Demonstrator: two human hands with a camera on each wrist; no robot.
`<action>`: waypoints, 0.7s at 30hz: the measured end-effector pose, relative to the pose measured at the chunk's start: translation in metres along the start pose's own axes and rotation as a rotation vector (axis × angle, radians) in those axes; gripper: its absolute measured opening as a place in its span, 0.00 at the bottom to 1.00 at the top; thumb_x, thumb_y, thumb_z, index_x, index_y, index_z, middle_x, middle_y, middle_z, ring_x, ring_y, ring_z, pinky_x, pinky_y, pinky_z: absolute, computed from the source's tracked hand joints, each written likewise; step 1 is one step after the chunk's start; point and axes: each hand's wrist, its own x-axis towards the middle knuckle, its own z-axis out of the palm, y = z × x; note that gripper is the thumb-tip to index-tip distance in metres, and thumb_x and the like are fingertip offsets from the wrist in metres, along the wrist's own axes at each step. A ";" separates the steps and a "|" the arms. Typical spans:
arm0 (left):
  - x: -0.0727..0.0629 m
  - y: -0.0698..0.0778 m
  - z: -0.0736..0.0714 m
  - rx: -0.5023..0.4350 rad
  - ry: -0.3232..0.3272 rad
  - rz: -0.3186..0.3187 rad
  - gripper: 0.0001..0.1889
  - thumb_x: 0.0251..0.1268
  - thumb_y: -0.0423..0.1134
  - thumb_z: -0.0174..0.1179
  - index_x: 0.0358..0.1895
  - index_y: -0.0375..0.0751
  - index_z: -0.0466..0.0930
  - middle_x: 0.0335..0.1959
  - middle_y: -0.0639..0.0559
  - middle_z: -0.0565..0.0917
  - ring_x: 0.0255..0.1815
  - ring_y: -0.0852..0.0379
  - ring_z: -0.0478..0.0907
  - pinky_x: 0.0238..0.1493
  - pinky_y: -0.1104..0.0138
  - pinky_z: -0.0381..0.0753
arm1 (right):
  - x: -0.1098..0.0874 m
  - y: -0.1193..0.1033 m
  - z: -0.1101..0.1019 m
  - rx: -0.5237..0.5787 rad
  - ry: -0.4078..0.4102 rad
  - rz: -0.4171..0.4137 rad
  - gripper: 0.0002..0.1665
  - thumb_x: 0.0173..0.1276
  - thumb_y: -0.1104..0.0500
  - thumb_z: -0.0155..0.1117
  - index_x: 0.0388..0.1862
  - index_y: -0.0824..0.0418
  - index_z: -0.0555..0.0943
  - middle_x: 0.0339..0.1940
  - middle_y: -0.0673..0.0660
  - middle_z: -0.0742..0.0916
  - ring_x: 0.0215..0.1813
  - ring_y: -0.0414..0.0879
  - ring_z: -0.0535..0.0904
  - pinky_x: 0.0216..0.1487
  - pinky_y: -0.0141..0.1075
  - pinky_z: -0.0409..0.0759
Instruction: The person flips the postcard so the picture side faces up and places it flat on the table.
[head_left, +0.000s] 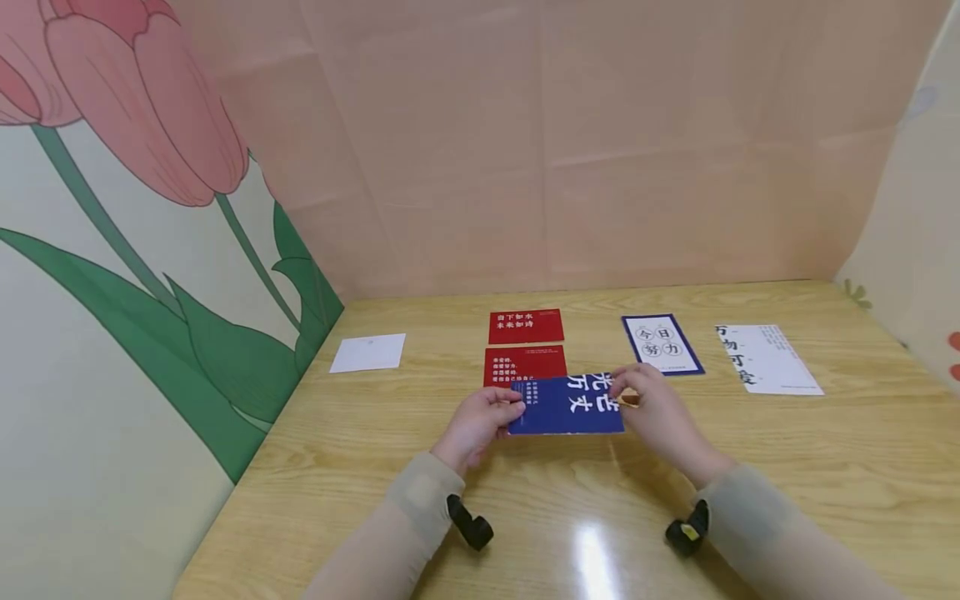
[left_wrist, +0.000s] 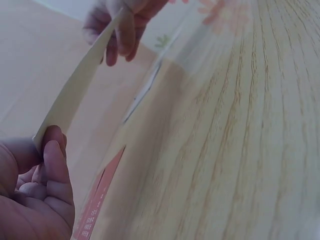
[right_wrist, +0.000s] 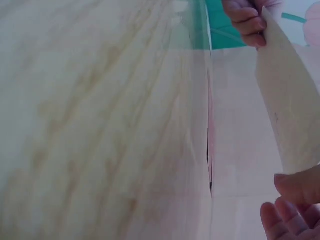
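Note:
A blue card (head_left: 555, 410) with white lettering is held up above the table between both hands, its printed face toward the head camera. My left hand (head_left: 483, 422) pinches its left edge between thumb and fingers. At the opposite end my right hand (head_left: 660, 414) grips the card near its upper right corner. Both wrist views show the pale back of the card (left_wrist: 75, 92), slightly bowed. Just behind it lies a red card (head_left: 525, 364) with white writing, its lower part covered by the blue one. Another red card (head_left: 527, 327) lies directly beyond that.
On the wood-grain table (head_left: 337, 483), a blank white card (head_left: 367, 353) lies at the left. A blue-bordered card (head_left: 663, 343) and a white card with black characters (head_left: 776, 358) lie at the right. Behind stands a pinkish backdrop (head_left: 570, 167); a tulip-painted wall (head_left: 150, 250) rises at left.

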 end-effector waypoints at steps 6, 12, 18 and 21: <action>-0.001 -0.001 0.001 0.013 0.039 0.025 0.11 0.63 0.36 0.64 0.46 0.38 0.80 0.35 0.49 0.82 0.31 0.57 0.77 0.31 0.68 0.75 | 0.000 -0.004 -0.001 0.179 -0.047 0.181 0.07 0.68 0.72 0.51 0.43 0.68 0.74 0.54 0.68 0.78 0.54 0.60 0.75 0.50 0.48 0.79; -0.001 -0.001 0.001 0.025 0.050 0.031 0.11 0.62 0.37 0.65 0.46 0.39 0.80 0.33 0.48 0.81 0.31 0.57 0.76 0.31 0.69 0.75 | 0.001 -0.003 -0.001 0.499 -0.110 0.368 0.14 0.73 0.67 0.45 0.55 0.71 0.67 0.52 0.65 0.76 0.48 0.51 0.77 0.44 0.42 0.81; -0.001 -0.003 -0.001 0.053 0.035 0.017 0.10 0.62 0.38 0.65 0.45 0.41 0.80 0.35 0.48 0.81 0.33 0.56 0.78 0.35 0.68 0.77 | 0.002 0.001 0.000 0.608 -0.159 0.395 0.22 0.67 0.67 0.60 0.56 0.72 0.65 0.42 0.58 0.77 0.38 0.44 0.78 0.38 0.38 0.81; -0.001 -0.005 -0.001 0.060 0.033 0.026 0.10 0.62 0.36 0.65 0.44 0.40 0.80 0.34 0.47 0.81 0.33 0.57 0.77 0.35 0.69 0.77 | 0.001 0.003 0.001 0.606 -0.179 0.395 0.25 0.64 0.69 0.63 0.56 0.71 0.64 0.41 0.58 0.76 0.37 0.45 0.77 0.37 0.38 0.81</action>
